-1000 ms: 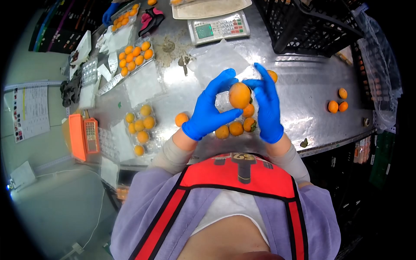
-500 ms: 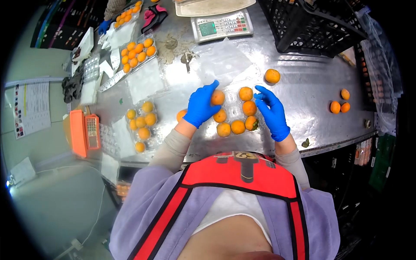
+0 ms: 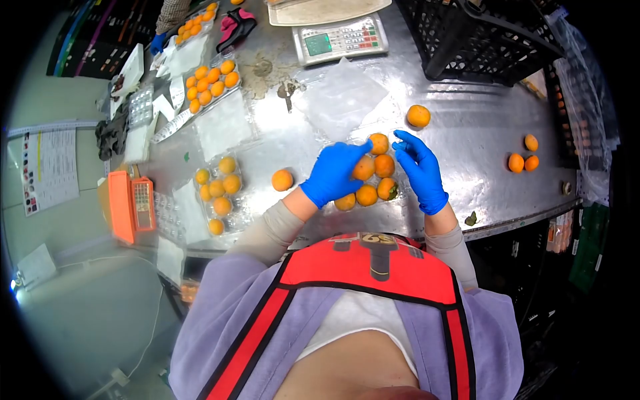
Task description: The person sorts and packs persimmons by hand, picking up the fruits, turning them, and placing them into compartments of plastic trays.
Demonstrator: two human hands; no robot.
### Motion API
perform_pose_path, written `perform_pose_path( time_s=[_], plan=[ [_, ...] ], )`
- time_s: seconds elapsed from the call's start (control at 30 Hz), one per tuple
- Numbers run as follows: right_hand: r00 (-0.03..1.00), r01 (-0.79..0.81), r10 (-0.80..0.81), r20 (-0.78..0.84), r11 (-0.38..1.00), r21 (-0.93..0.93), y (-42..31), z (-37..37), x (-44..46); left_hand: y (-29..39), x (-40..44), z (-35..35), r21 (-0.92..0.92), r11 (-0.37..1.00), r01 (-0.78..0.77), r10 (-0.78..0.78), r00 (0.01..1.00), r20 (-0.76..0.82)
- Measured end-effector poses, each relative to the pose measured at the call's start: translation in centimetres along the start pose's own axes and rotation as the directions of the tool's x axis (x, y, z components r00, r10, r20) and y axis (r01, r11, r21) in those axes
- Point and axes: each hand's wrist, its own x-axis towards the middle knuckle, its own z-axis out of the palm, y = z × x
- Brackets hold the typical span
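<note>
My left hand [image 3: 335,172], in a blue glove, is closed around an orange persimmon [image 3: 363,168] above the middle of a clear plastic tray. Several more persimmons sit in the tray, among them one at the top [image 3: 378,143] and one with a leafy calyx [image 3: 387,189] at the lower right. The left hand hides the tray's left side. Beside the tray's right edge is my gloved right hand [image 3: 420,172], its fingers apart and bent, holding nothing. A loose persimmon [image 3: 282,180] lies left of my left hand.
Another loose persimmon [image 3: 419,116] lies beyond my right hand. Filled trays [image 3: 219,187] stand at the left. A scale [image 3: 341,41] and a black crate [image 3: 467,50] are at the back. Small orange fruits [image 3: 516,163] lie far right, near the table edge.
My left hand has moved right and slightly toward me with its persimmon, from the tray's upper left to over its middle. The right hand has barely moved.
</note>
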Motion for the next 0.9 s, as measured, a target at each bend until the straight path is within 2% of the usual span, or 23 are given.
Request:
perform_pose_path(
  time_s=[0.03,0.07,0.17,0.23,0.27,0.33,0.37,0.4,0.43,0.47,0.57,0.67,0.8,0.87,0.9],
  plan=[
    [1.0,-0.02,0.019,0.007,1.0,0.024,0.1,0.0,0.1,0.1,0.1,0.3,0.054,0.998,0.015,-0.02,0.995,0.097],
    [1.0,-0.02,0.02,0.008,1.0,0.024,0.0,0.0,0.1,-0.2,0.0,1.0,0.057,0.998,0.022,-0.029,0.991,0.131],
    [1.0,-0.007,0.007,-0.01,1.0,0.002,-0.2,0.1,0.1,-0.7,-0.3,1.7,0.094,0.996,0.001,-0.009,0.996,0.084],
    [0.996,0.012,-0.029,-0.089,0.982,-0.19,0.1,0.0,-0.2,-0.7,-0.4,1.7,0.077,0.997,0.005,-0.011,0.997,0.081],
    [0.996,0.013,-0.03,-0.088,0.982,-0.19,0.4,-0.3,-0.3,-0.7,-0.4,1.7,0.059,0.998,0.01,-0.015,0.997,0.079],
    [0.999,0.047,-0.041,0.024,0.787,-0.615,1.4,-0.9,-0.6,-0.7,-0.5,1.5,0.039,0.999,0.006,-0.009,0.997,0.076],
    [0.999,0.047,-0.041,0.023,0.787,-0.615,2.0,-0.7,-0.8,-0.8,-0.5,1.3,0.02,1.0,-0.001,0.0,0.997,0.075],
    [0.988,0.114,-0.151,0.006,0.713,-0.691,2.7,-0.5,-1.1,-0.9,-0.6,1.2,0.019,1.0,-0.003,0.002,0.997,0.077],
    [0.966,0.168,-0.26,0.0,0.626,-0.761,3.4,-0.3,-1.4,-1.1,-0.9,1.0,-0.051,0.999,0.006,-0.006,1.0,0.006],
    [0.963,0.174,-0.268,0.003,0.614,-0.77,4.0,-0.3,-1.4,-1.4,-1.1,0.8,-0.119,0.993,0.011,-0.019,0.998,-0.066],
    [0.96,0.177,-0.28,0.0,0.605,-0.777,4.0,0.0,-1.5,-2.6,-1.6,0.8,-0.069,0.996,0.054,-0.059,0.996,-0.07],
    [0.953,0.173,-0.302,-0.016,0.588,-0.79,4.0,0.4,-1.6,-2.6,-1.9,0.8,-0.115,0.991,0.074,-0.081,0.995,-0.055],
    [0.951,0.176,-0.31,-0.01,0.564,-0.807,2.7,1.4,-1.6,-1.9,-1.8,1.5,-0.066,0.996,0.054,-0.059,0.996,-0.074],
    [0.944,0.232,-0.318,0.084,0.465,-0.855,2.0,1.6,-1.5,-1.6,-1.6,1.5,-0.051,0.996,0.072,-0.075,0.995,-0.061],
    [0.944,0.231,-0.318,0.082,0.465,-0.854,2.0,1.6,-1.5,-1.6,-1.6,1.4,-0.05,0.996,0.071,-0.074,0.995,-0.06]
  ],
)
